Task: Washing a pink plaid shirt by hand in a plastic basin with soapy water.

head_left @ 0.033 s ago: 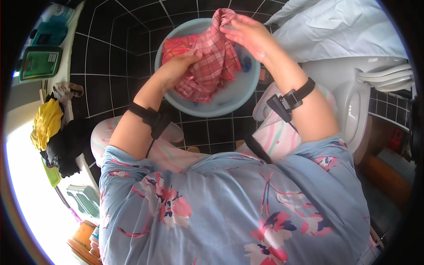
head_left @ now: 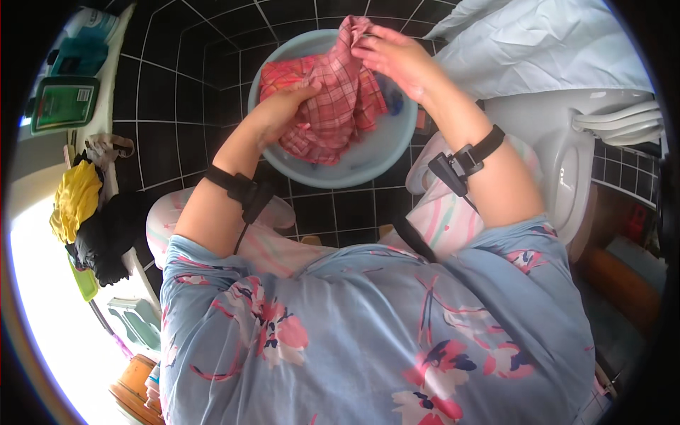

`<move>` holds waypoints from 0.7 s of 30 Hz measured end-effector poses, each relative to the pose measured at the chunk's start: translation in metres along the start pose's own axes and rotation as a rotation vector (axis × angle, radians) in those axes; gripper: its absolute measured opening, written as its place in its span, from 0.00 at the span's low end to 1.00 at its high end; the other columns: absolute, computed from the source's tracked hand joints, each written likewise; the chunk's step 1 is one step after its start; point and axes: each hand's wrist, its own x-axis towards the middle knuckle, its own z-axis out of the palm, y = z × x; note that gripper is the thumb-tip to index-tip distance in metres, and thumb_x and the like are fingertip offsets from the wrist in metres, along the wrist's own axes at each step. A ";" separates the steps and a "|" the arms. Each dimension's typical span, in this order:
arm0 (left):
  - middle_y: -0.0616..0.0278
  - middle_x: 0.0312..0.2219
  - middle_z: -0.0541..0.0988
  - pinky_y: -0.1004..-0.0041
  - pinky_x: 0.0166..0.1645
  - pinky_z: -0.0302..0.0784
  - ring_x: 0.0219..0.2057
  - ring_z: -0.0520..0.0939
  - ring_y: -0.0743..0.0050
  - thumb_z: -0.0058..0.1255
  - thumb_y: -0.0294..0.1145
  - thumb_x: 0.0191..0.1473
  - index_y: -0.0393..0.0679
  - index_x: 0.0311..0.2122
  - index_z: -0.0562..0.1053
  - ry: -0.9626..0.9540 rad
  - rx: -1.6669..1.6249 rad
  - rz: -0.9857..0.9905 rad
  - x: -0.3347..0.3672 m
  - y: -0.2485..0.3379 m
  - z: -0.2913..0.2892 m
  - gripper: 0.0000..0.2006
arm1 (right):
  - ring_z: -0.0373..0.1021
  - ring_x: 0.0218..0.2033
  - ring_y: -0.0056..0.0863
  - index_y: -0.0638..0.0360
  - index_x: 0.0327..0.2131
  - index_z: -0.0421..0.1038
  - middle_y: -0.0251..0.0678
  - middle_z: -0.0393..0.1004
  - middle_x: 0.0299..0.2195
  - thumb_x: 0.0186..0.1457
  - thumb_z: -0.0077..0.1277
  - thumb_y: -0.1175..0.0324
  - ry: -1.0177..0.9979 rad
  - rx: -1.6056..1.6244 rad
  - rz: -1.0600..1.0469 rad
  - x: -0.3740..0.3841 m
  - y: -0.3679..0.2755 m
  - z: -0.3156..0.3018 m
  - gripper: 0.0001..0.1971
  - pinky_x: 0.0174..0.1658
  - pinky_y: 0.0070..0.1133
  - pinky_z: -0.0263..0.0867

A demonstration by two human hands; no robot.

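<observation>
A wet pink checked cloth (head_left: 331, 99) is bunched over a light blue basin (head_left: 340, 180), its upper end pulled up to the far rim. My left hand (head_left: 287, 112) grips it at the left side, thumb on top and the other fingers hidden under the fabric. Up at the raised end, my right hand (head_left: 393, 60) pinches the cloth with its fingertips, the outer fingers loosely bent. Red patterned fabric (head_left: 287, 71) lies behind and beside the cloth. Dark blue fabric (head_left: 392, 98) shows at the right, in cloudy water (head_left: 379, 145).
The basin stands on dark tiled floor (head_left: 314, 212) between my knees. A white toilet (head_left: 567, 177) is close on the right, below a pale hanging curtain (head_left: 545, 49). On the left, a ledge holds bottles (head_left: 64, 103), with yellow cloth (head_left: 75, 198) and black cloth (head_left: 106, 241) hanging nearby.
My right hand and the raised end of the cloth have shifted very slightly. Both hands keep their hold.
</observation>
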 end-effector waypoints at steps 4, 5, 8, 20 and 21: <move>0.59 0.49 0.76 0.70 0.51 0.72 0.50 0.77 0.69 0.41 0.43 0.64 0.41 0.53 0.69 0.039 -0.197 0.040 -0.010 0.018 0.009 0.19 | 0.67 0.55 0.33 0.59 0.62 0.54 0.44 0.65 0.58 0.60 0.46 0.73 -0.027 -0.273 0.100 -0.004 0.030 -0.015 0.27 0.56 0.27 0.63; 0.58 0.50 0.76 0.69 0.51 0.73 0.50 0.77 0.69 0.40 0.43 0.65 0.41 0.54 0.68 0.014 -0.293 0.057 -0.008 0.017 0.007 0.19 | 0.65 0.56 0.33 0.55 0.63 0.54 0.45 0.64 0.58 0.58 0.46 0.75 -0.097 -0.459 0.118 -0.007 0.033 -0.013 0.29 0.55 0.27 0.63; 0.57 0.49 0.76 0.72 0.48 0.77 0.48 0.78 0.69 0.36 0.42 0.67 0.41 0.55 0.67 0.029 -0.376 0.065 -0.003 0.017 -0.002 0.19 | 0.63 0.57 0.35 0.49 0.64 0.52 0.44 0.62 0.59 0.49 0.49 0.79 -0.287 -0.482 0.132 -0.027 0.037 -0.007 0.37 0.54 0.29 0.64; 0.49 0.43 0.78 0.73 0.44 0.83 0.41 0.82 0.64 0.37 0.42 0.66 0.34 0.48 0.69 0.047 -0.481 0.117 0.001 0.019 0.004 0.19 | 0.74 0.43 0.25 0.58 0.46 0.74 0.32 0.76 0.44 0.66 0.42 0.59 -0.048 -0.413 0.049 -0.022 0.035 -0.002 0.16 0.49 0.23 0.68; 0.49 0.43 0.78 0.73 0.44 0.83 0.41 0.82 0.64 0.37 0.42 0.66 0.34 0.48 0.69 0.042 -0.480 0.118 0.000 0.020 0.004 0.19 | 0.74 0.43 0.25 0.58 0.46 0.74 0.32 0.76 0.44 0.66 0.42 0.59 -0.043 -0.414 0.047 -0.022 0.035 -0.003 0.16 0.49 0.23 0.68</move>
